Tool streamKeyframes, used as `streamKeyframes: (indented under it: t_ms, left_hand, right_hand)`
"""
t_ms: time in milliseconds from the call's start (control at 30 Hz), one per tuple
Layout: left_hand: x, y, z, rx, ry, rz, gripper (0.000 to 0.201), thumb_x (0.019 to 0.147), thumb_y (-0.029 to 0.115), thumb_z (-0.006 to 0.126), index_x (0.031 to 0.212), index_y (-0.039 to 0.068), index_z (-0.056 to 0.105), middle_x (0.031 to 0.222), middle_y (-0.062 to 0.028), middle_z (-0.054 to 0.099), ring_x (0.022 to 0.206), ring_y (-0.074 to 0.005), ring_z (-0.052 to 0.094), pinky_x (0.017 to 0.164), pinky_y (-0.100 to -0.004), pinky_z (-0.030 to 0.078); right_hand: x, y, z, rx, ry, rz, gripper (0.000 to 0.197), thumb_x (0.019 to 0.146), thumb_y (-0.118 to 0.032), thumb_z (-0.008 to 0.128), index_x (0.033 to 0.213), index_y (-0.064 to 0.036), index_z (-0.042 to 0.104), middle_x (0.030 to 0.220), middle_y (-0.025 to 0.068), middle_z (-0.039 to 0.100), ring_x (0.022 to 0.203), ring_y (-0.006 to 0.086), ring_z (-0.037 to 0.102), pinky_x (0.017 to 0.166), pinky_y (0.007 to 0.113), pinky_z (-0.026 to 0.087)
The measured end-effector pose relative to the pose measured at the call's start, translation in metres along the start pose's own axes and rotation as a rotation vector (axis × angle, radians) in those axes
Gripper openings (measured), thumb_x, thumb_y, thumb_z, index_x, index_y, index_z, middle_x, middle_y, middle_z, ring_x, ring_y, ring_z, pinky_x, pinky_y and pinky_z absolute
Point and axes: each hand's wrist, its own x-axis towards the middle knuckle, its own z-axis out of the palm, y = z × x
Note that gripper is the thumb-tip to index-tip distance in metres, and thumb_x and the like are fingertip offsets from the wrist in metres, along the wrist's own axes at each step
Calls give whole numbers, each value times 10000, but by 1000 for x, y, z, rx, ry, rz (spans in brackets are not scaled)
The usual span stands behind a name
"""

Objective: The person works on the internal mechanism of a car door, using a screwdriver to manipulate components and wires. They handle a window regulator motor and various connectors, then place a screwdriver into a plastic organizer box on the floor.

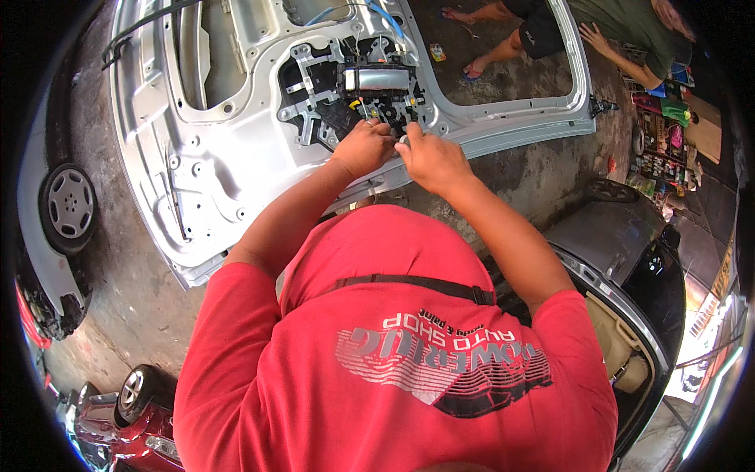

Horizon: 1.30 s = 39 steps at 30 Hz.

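Observation:
A silver vehicle door shell (271, 177) lies flat before me. In its opening sits a black and metal latch mechanism (318, 86), with a silver handle (377, 79) across its upper part. My left hand (366, 147) is closed at the near edge of the mechanism, fingers curled down; what they grip is hidden. Beside it, my right hand (432, 160) is closed around a small greyish piece, only its end showing between thumb and fingers. I cannot make out its kind. A small yellow part (355, 104) shows just beyond my left fingers.
Another person's bare legs (503, 53) are beyond the door's window opening, and their hand (595, 39) is by its right frame. Blue cable (385, 16) crosses the far edge. A dark car (621, 236) stands right; a wheel (68, 206) is left. Cluttered shelves (661, 149) stand far right.

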Motion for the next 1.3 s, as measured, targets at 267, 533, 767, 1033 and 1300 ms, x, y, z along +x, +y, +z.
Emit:
streamKeyframes:
  t_ms: [267,533,767,1033,1300]
  left_hand:
    - [-1,-4,3,-21,49,53,191,912,266,708,980,107,789,1061,-59,685,1090,-304,638,979,-442,506]
    - [-2,-6,5,-55,55,33,189,916,257,714,999,104,786,1070,-64,682,1091,-319,625,967,-450,505]
    - [0,3,-9,-20,-33,-4,208,928,266,710,994,80,775,1072,-81,676,1099,-329,625,977,-462,504]
    - [-2,-10,7,-51,46,72,208,885,267,732,980,82,739,1082,-86,675,1099,-335,622,980,-464,503]
    - [2,0,-2,-67,78,28,169,885,228,718,981,98,767,1077,-66,688,1100,-302,642,991,-439,503]
  right_hand:
    - [5,12,23,108,275,-284,317,1011,-227,643,1281,-100,538,1235,268,577,1142,498,645,899,573,570]
    - [7,22,17,17,382,-569,417,1039,-324,647,1337,-69,506,1176,293,626,1059,534,677,898,611,559]
    - [4,12,19,45,144,-149,326,1030,-265,652,1300,-121,541,1214,247,573,1163,486,635,901,604,564]
    - [9,13,22,110,331,-448,344,1019,-286,659,1267,-83,534,1161,245,620,1026,497,682,860,590,578]
    - [10,18,23,-92,385,-567,405,1030,-326,653,1302,-69,497,1205,277,627,1036,543,691,892,607,569]
